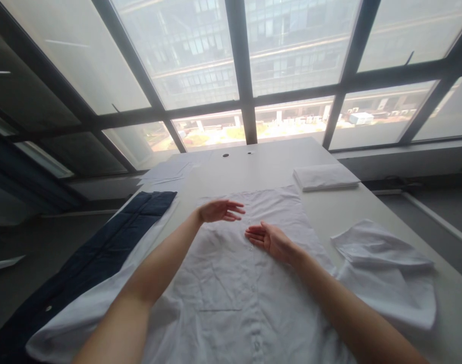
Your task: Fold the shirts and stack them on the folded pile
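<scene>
Plain white garment (223,278); left hand (220,210), right hand (270,239) above

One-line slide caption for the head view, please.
Open left hand and right hand over a white garment spread on a white table, dark cloth to the left.

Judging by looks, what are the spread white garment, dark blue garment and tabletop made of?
Spread white garment: probably thin woven cotton or a blend; matte, finely creased. Dark blue garment: likely woven cloth, fibre unclear; dull, faintly creased. Tabletop: perhaps laminate; smooth, white, with a soft sheen.
</scene>
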A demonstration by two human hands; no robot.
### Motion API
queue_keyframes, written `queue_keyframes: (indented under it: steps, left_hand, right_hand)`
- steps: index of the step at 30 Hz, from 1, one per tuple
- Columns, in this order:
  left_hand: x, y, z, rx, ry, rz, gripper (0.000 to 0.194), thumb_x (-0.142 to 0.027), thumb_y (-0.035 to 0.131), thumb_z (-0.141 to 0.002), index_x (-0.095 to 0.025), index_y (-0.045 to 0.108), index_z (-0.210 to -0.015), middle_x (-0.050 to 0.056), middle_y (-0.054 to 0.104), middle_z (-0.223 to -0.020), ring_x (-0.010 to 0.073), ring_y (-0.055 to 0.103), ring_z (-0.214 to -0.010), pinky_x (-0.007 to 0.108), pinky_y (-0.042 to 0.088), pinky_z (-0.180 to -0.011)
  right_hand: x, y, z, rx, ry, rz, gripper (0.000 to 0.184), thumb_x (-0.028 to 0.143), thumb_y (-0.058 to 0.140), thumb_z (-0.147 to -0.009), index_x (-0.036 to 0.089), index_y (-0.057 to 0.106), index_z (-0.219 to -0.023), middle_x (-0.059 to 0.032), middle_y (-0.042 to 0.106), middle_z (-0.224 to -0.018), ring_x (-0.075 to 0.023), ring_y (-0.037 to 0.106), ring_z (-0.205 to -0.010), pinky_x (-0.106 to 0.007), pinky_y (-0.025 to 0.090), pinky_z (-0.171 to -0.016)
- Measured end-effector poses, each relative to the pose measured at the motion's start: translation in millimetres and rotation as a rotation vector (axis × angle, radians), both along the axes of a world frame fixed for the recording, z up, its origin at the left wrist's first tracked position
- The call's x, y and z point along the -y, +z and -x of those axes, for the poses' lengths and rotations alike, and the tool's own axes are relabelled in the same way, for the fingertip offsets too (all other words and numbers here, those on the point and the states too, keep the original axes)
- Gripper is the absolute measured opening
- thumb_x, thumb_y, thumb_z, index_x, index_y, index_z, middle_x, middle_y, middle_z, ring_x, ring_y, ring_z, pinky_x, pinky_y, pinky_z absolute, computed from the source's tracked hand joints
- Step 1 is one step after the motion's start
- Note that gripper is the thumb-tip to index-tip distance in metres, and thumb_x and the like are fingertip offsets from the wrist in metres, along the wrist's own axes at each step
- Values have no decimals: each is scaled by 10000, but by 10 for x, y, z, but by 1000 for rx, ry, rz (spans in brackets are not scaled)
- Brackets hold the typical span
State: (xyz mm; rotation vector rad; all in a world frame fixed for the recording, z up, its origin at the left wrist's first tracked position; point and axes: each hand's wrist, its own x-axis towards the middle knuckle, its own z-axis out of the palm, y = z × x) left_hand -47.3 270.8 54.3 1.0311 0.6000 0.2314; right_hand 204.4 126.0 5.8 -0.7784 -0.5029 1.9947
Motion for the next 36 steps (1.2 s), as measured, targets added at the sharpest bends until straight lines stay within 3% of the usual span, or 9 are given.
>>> queue_keyframes:
  steps: [2, 4, 9, 13, 16, 21, 26, 30, 36]
  left_hand:
    - [248, -52, 212, -116, -168, 107, 516, -393, 543, -950, -96, 563, -1372, 209, 618, -1362, 345, 660, -1161, 429, 503, -971]
    - [379, -75, 372, -162, -76, 155, 479, -328, 570, -945, -111, 558, -1371, 212, 604, -1376, 335, 652, -1180, 430, 494, -992]
    - [88, 92, 560, -103, 987, -143, 340, -148, 476, -953, -136, 553, -1284, 185, 645, -1246, 227, 700, -1053, 371, 549, -930]
    - [-181, 202, 526, -134, 1186, -337, 314, -158, 405, -954, -182, 535, -1239, 127, 644, -1205, 156, 693, -1015, 300, 562, -894]
    - [-21, 91, 294, -217, 1089, -466, 242, -180, 491, -889, -161, 630, -1087, 131, 689, -1126, 220, 695, -1036, 388, 554, -938]
    - [822, -322, -314, -337, 776, -714, 213, -111, 642, -715, -199, 744, -881, 84, 712, -1199, 270, 566, -1279, 401, 350, -1180]
    - [1492, -587, -705, -761, 365, -1387, 558, -109, 465, -849, -144, 546, -1400, 147, 492, -1508, 265, 383, -1447, 482, 277, -1211]
    - [1679, -592, -786, -905, 288, -1438, 639, -256, 443, -946, -120, 318, -1559, 153, 364, -1599, 279, 253, -1513, 499, 227, -1223]
    - [1762, -539, -809, -1025, 133, -1499, 759, -550, 420, -972, -133, 266, -1587, 133, 208, -1660, 308, 134, -1542, 524, 133, -1236]
  right_hand:
    - [2, 14, -4, 0, 7, 4, 409, 301, 399, -1054, 41, 706, -984, -205, 740, -1093, -221, 739, -982, -365, 521, -1031]
    - [3, 13, -10, 0, 13, 6, 402, 293, 400, -1054, 44, 706, -979, -203, 743, -1081, -220, 740, -980, -362, 523, -1026]
    - [-2, -30, -24, 1, 22, -20, 400, 302, 399, -1054, 55, 709, -1003, -190, 749, -1087, -223, 734, -1010, -377, 508, -1049]
    - [-9, -53, -27, 5, 27, -24, 404, 317, 393, -1054, 79, 714, -993, -169, 761, -1072, -219, 733, -1015, -394, 487, -1076]
    - [-20, -76, -30, 3, 35, -35, 395, 325, 406, -1048, 84, 715, -996, -167, 759, -1082, -221, 733, -1016, -405, 478, -1085]
    - [-32, -128, -46, -47, 62, -99, 391, 319, 417, -1035, 71, 718, -1003, -194, 749, -1099, -237, 723, -1043, -421, 462, -1095]
    - [-16, -118, -130, -86, 151, -154, 375, 280, 406, -1015, 69, 712, -1062, -177, 749, -1107, -246, 724, -1036, -439, 464, -1085]
    - [-7, -71, -264, -18, 208, -114, 367, 304, 407, -1020, 72, 670, -1128, -179, 738, -1126, -251, 725, -1039, -446, 490, -1049]
    - [-225, -6, -591, 49, 282, -80, 405, 389, 374, -1045, 97, 596, -1216, -201, 692, -1232, -236, 688, -1134, -453, 486, -1055]
